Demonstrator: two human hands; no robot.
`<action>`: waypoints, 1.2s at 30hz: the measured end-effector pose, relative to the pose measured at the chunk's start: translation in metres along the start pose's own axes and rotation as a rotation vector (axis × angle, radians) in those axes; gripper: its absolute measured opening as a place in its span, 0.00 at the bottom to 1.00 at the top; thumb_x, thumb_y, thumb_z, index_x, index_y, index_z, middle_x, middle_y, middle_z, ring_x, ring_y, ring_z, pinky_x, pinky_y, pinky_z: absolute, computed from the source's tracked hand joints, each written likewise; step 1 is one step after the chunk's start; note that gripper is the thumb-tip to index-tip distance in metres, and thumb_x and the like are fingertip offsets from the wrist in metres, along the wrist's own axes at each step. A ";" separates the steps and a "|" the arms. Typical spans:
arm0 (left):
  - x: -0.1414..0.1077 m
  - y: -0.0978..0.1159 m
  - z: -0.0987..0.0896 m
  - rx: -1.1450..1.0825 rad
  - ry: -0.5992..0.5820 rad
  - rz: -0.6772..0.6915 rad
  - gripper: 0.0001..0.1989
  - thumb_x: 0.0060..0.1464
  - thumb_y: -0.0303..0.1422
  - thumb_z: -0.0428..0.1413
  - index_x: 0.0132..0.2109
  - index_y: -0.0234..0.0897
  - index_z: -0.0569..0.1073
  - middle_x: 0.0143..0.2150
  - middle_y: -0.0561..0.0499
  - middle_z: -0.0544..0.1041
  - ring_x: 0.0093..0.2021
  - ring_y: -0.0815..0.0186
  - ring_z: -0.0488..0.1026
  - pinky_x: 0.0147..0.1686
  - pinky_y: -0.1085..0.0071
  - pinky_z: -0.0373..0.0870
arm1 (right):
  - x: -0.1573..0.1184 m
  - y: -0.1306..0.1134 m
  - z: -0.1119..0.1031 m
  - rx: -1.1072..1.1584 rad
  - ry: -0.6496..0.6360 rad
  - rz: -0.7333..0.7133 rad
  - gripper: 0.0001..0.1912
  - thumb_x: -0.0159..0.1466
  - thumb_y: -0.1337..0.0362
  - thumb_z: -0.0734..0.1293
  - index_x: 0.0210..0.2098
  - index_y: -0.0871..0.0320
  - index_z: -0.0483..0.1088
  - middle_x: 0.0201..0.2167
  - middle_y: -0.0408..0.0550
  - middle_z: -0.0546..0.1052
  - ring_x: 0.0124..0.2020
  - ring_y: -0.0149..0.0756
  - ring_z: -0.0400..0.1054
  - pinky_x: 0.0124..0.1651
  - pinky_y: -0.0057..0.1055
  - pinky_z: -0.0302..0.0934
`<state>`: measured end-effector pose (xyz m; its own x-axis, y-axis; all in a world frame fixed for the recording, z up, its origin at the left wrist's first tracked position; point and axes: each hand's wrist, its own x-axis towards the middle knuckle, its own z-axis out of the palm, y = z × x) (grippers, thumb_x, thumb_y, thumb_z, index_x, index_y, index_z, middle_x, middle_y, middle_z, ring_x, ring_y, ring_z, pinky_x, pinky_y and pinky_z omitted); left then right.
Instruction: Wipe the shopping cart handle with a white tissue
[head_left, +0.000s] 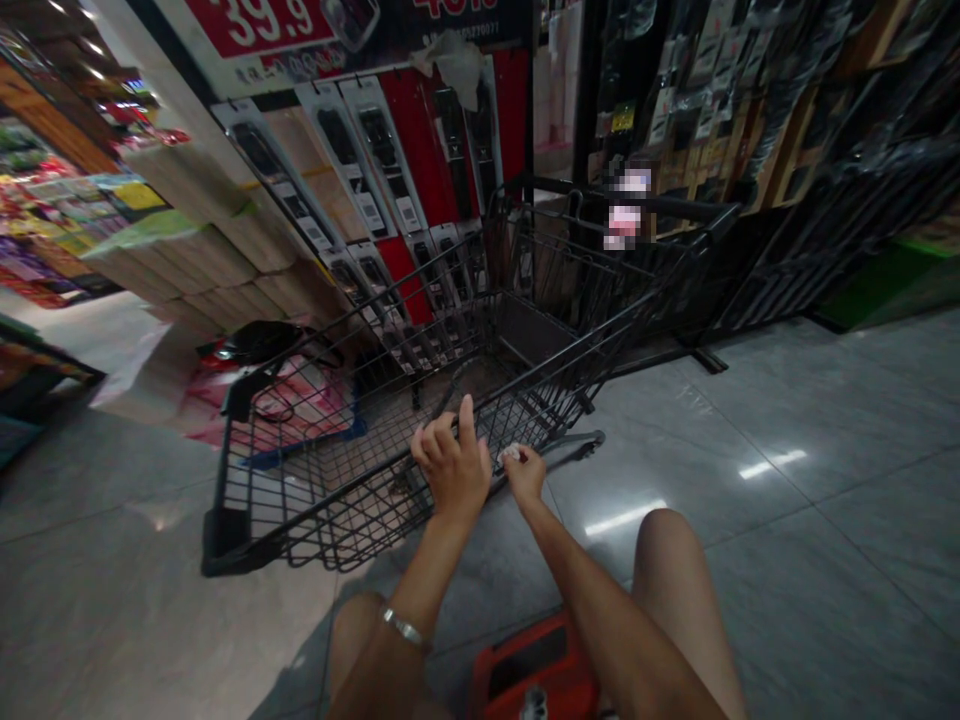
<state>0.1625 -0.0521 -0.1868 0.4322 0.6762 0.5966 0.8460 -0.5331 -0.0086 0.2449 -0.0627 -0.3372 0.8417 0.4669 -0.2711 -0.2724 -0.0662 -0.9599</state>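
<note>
A black wire shopping cart [352,490] stands in front of me, its mesh basket angled across the view. My left hand [454,462] is at the cart's near top rail, index finger stretched out and the other fingers loosely bent. Whether it touches the rail I cannot tell. Just to its right, my right hand [527,474] is closed in a pinch on a small white crumpled piece [511,453], perhaps tissue or wipe. It is beside the basket's near side.
An orange-red object [525,665] with a dark panel sits low between my knees. Behind the cart hangs a rack of packaged goods [375,140]. Stacked paper packs [180,250] and a pink package [300,385] stand left. Grey tiled floor [750,430] lies to the right.
</note>
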 end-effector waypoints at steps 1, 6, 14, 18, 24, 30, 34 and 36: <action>0.000 -0.001 0.001 0.002 -0.010 0.000 0.31 0.51 0.35 0.54 0.62 0.37 0.58 0.50 0.39 0.65 0.51 0.53 0.61 0.56 0.45 0.53 | 0.000 0.000 0.002 0.019 -0.001 0.031 0.08 0.40 0.64 0.68 0.21 0.60 0.72 0.16 0.42 0.73 0.21 0.33 0.65 0.26 0.27 0.59; -0.003 -0.008 0.004 0.011 -0.031 0.045 0.32 0.51 0.34 0.53 0.64 0.40 0.55 0.52 0.40 0.64 0.53 0.53 0.60 0.56 0.46 0.53 | 0.002 -0.011 0.006 0.142 -0.025 0.157 0.10 0.40 0.62 0.68 0.23 0.61 0.71 0.13 0.39 0.70 0.14 0.29 0.61 0.18 0.26 0.57; 0.000 -0.004 0.016 0.004 0.138 -0.016 0.23 0.54 0.39 0.52 0.57 0.41 0.66 0.45 0.41 0.68 0.48 0.55 0.63 0.53 0.49 0.54 | 0.005 -0.048 -0.001 0.299 -0.068 0.182 0.10 0.39 0.63 0.70 0.21 0.61 0.70 0.16 0.41 0.73 0.16 0.27 0.64 0.19 0.23 0.59; 0.002 -0.006 0.020 -0.022 0.144 -0.049 0.19 0.55 0.39 0.52 0.53 0.42 0.69 0.43 0.43 0.69 0.45 0.56 0.64 0.51 0.51 0.54 | 0.001 -0.058 -0.005 0.328 -0.075 0.192 0.11 0.39 0.62 0.71 0.21 0.61 0.69 0.15 0.42 0.73 0.15 0.28 0.64 0.18 0.24 0.60; 0.003 -0.006 0.019 0.054 0.237 0.012 0.18 0.55 0.38 0.53 0.53 0.41 0.70 0.41 0.44 0.69 0.43 0.58 0.63 0.49 0.55 0.55 | -0.002 -0.083 -0.008 0.307 -0.077 0.091 0.14 0.41 0.57 0.70 0.23 0.61 0.70 0.17 0.42 0.73 0.17 0.29 0.65 0.22 0.26 0.61; 0.004 -0.002 0.016 0.055 0.283 0.019 0.18 0.54 0.37 0.53 0.51 0.40 0.71 0.40 0.44 0.69 0.43 0.58 0.62 0.49 0.56 0.54 | -0.007 -0.091 -0.007 0.213 -0.020 -0.030 0.13 0.42 0.59 0.69 0.24 0.61 0.70 0.17 0.41 0.72 0.18 0.29 0.63 0.23 0.27 0.59; 0.005 0.000 0.017 0.014 0.284 -0.016 0.17 0.53 0.36 0.54 0.50 0.41 0.71 0.40 0.45 0.69 0.44 0.58 0.62 0.49 0.56 0.53 | -0.014 -0.079 -0.005 0.158 0.030 -0.062 0.11 0.43 0.60 0.68 0.23 0.61 0.68 0.17 0.40 0.70 0.19 0.29 0.62 0.24 0.27 0.58; 0.005 0.000 0.018 0.036 0.323 -0.008 0.16 0.52 0.35 0.54 0.49 0.41 0.72 0.39 0.46 0.69 0.44 0.58 0.61 0.49 0.57 0.53 | -0.015 -0.074 -0.004 0.135 0.045 -0.080 0.11 0.44 0.60 0.67 0.23 0.61 0.67 0.17 0.41 0.70 0.20 0.29 0.62 0.24 0.27 0.58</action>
<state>0.1705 -0.0393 -0.1982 0.3087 0.4808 0.8207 0.8618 -0.5064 -0.0275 0.2541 -0.0685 -0.2627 0.8824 0.4257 -0.2004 -0.2617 0.0901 -0.9609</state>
